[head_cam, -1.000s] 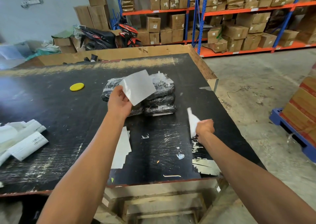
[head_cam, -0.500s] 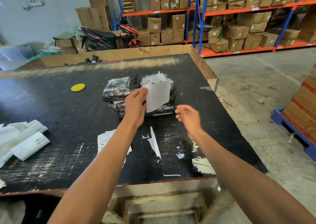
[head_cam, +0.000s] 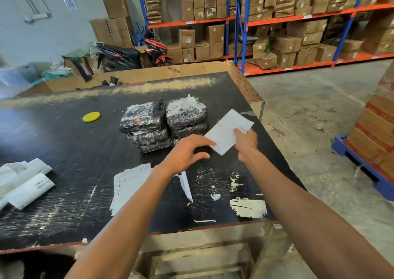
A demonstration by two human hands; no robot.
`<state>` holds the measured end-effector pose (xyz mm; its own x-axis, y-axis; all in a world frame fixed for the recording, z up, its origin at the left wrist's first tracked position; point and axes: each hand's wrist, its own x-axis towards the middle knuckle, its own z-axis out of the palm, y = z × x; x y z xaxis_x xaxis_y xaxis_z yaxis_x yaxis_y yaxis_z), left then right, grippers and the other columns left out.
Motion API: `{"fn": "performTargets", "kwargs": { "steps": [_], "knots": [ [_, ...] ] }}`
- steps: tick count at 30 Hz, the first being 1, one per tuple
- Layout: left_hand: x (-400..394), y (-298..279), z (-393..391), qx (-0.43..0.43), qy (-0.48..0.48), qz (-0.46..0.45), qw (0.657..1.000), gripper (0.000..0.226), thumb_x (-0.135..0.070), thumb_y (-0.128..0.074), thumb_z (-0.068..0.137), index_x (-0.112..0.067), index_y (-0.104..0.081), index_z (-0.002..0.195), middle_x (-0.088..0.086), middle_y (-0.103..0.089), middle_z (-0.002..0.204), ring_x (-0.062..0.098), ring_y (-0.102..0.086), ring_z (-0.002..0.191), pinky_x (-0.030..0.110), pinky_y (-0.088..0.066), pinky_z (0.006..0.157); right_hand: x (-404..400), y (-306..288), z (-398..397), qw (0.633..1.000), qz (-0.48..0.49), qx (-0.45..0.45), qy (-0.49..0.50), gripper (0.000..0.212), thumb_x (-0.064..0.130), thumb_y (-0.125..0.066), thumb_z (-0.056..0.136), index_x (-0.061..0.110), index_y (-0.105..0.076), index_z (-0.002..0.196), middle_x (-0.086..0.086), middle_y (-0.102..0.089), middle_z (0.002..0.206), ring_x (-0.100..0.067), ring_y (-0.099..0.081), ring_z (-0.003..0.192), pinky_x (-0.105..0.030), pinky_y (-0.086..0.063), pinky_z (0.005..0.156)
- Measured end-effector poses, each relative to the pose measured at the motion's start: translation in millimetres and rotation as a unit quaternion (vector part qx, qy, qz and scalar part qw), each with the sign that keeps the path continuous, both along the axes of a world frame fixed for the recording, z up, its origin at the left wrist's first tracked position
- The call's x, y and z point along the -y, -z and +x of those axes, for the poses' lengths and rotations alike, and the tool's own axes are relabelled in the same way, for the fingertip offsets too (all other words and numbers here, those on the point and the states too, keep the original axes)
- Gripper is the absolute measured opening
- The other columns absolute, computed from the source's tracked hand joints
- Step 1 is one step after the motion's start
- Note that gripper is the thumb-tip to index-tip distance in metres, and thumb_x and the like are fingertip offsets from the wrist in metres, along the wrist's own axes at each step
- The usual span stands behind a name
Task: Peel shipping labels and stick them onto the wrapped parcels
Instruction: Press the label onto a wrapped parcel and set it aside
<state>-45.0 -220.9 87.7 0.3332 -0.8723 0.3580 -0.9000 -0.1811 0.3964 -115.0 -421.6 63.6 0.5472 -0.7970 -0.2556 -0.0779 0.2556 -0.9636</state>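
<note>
I see both forearms reaching out from the near edge of the tabletop [head_cam: 64,150], converging toward the right side of the black surface. My right hand [head_cam: 245,143] pinches the white label [head_cam: 228,131] by its right portion, thumb on top, fingers curled under it; the sheet is lifted off the surface and tilted, one corner pointing toward the far right corner of the tabletop. The left hand [head_cam: 187,151] sits just beside it, palm down, wrist slightly bent; its fingers are loosely spread and its fingertips reach the label's lower left edge (whether they actually grip the sheet or only touch it, I cannot tell).

The wrapped parcels [head_cam: 164,123] are stacked in two piles side by side near the middle of the tabletop, toward its far edge, in shiny black film; the right pile's top one has white paper on it. The label hangs just to the right of these piles, not touching them.

A yellow disc [head_cam: 91,116] lies to the left of the parcels. Printed sheets [head_cam: 128,185] lie near the near edge under my left forearm, a narrow white strip [head_cam: 185,186] lies beside them, and rolled white paper [head_cam: 25,182] rests at the left edge.
</note>
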Motion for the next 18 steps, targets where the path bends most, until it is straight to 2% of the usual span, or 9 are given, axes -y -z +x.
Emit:
{"fn": "performTargets", "kwargs": {
  "steps": [2, 5, 7, 9, 11, 14, 16, 18],
  "knots": [
    [0, -6, 0, -0.072, -0.072, -0.046, 0.994, 0.039, -0.029, -0.073, 0.088, -0.022, -0.067, 0.127, -0.006, -0.067, 0.125, 0.006, -0.059, 0.117, 0.026, -0.045, 0.104, 9, -4, -8, 0.998, -0.054, 0.001, -0.013, 0.029, 0.017, -0.058, 0.099, 0.018, -0.058, 0.128, -0.001, -0.066, 0.117, -0.016, -0.064, 0.094, -0.032, -0.056, 0.076],
    [15, -18, -1, -0.191, -0.204, -0.097, 0.955, 0.045, -0.031, -0.071, 0.091, -0.017, -0.062, 0.132, -0.001, -0.069, 0.119, 0.011, -0.063, 0.108, 0.029, -0.050, 0.099, 16, -8, -13, 0.979, -0.137, -0.017, -0.148, 0.028, 0.017, -0.059, 0.098, 0.018, -0.061, 0.126, -0.003, -0.068, 0.123, -0.021, -0.066, 0.107, -0.045, -0.056, 0.096],
    [30, -21, 0, -0.280, -0.254, -0.092, 0.921, 0.049, -0.033, -0.071, 0.090, -0.014, -0.059, 0.133, 0.002, -0.070, 0.115, 0.016, -0.065, 0.104, 0.032, -0.052, 0.095, 15, -12, -16, 0.957, -0.172, -0.018, -0.233, 0.029, 0.018, -0.060, 0.099, 0.018, -0.061, 0.128, -0.002, -0.068, 0.128, -0.021, -0.066, 0.112, -0.050, -0.054, 0.100],
    [41, -19, 2, -0.340, -0.268, -0.098, 0.896, 0.039, -0.030, -0.074, 0.087, -0.012, -0.067, 0.122, 0.004, -0.073, 0.108, 0.022, -0.069, 0.101, 0.037, -0.055, 0.092, 18, -18, -16, 0.941, -0.182, 0.000, -0.285, 0.033, 0.018, -0.060, 0.100, 0.018, -0.059, 0.133, -0.001, -0.066, 0.133, -0.021, -0.065, 0.115, -0.050, -0.054, 0.100],
    [47, -16, 4, -0.378, -0.269, -0.131, 0.876, 0.020, -0.019, -0.077, 0.084, -0.010, -0.074, 0.102, 0.009, -0.076, 0.097, 0.029, -0.071, 0.096, 0.043, -0.058, 0.090, 23, -24, -17, 0.929, -0.194, 0.009, -0.316, 0.035, 0.018, -0.061, 0.099, 0.018, -0.058, 0.134, -0.001, -0.065, 0.135, -0.020, -0.065, 0.116, -0.048, -0.054, 0.099],
    [53, -16, 1, -0.418, -0.279, -0.185, 0.844, 0.010, -0.006, -0.076, 0.083, -0.002, -0.074, 0.092, 0.014, -0.076, 0.091, 0.031, -0.073, 0.087, 0.046, -0.060, 0.084, 30, -30, -15, 0.918, -0.245, -0.013, -0.311, 0.039, 0.018, -0.066, 0.097, 0.017, -0.060, 0.135, -0.001, -0.066, 0.135, -0.020, -0.065, 0.117, -0.047, -0.055, 0.100],
    [57, -20, -1, -0.423, -0.290, -0.205, 0.833, 0.008, -0.003, -0.075, 0.083, -0.002, -0.073, 0.091, 0.015, -0.076, 0.090, 0.029, -0.073, 0.084, 0.040, -0.061, 0.076, 29, -34, -11, 0.922, -0.277, -0.011, -0.272, 0.044, 0.016, -0.070, 0.093, 0.016, -0.059, 0.137, -0.002, -0.070, 0.128, -0.019, -0.067, 0.112, -0.042, -0.056, 0.098],
    [60, -26, 0, -0.401, -0.316, -0.226, 0.830, 0.006, -0.003, -0.073, 0.085, -0.003, -0.073, 0.090, 0.012, -0.075, 0.088, 0.021, -0.070, 0.075, 0.029, -0.058, 0.069, 27, -38, -6, 0.945, -0.231, 0.013, -0.230, 0.067, 0.016, -0.075, 0.090, 0.019, -0.043, 0.148, -0.002, -0.070, 0.124, -0.018, -0.066, 0.111, -0.039, -0.054, 0.099]
  ]
}}
